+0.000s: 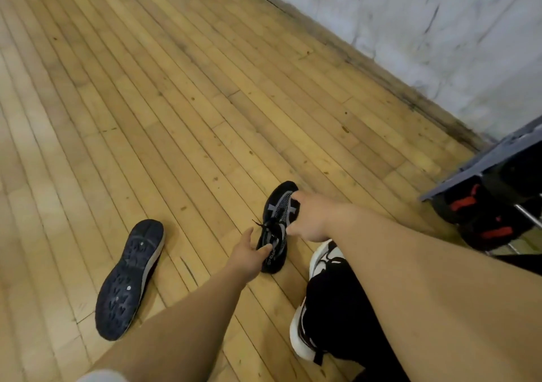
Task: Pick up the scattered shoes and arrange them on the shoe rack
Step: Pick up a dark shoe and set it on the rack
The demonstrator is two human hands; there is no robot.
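On the far left of the pale wooden plank floor (117, 117) we see a dark shoe turned over with its studded sole upward (130, 279), and no hand touches it. Next comes the left hand (249, 252): it is spread, the thumb stands apart, and the fingertips touch the heel rim of the black and grey mesh sneaker (278, 223). This sneaker lies upright on the floor, between both hands. The right hand (308, 220) pinches its side, with the thumb on top and the fingers curled under the edge. Just beside it are the white and black sneakers (325, 255) that the person wears. At the far right stands the grey shoe rack (481, 158), with black shoes with red marks (475, 205) already under its shelf.

We judge that the picking-up step is in hand. The next move calls for lifting the mesh sneaker and carrying it right to the rack. The overturned shoe must follow.
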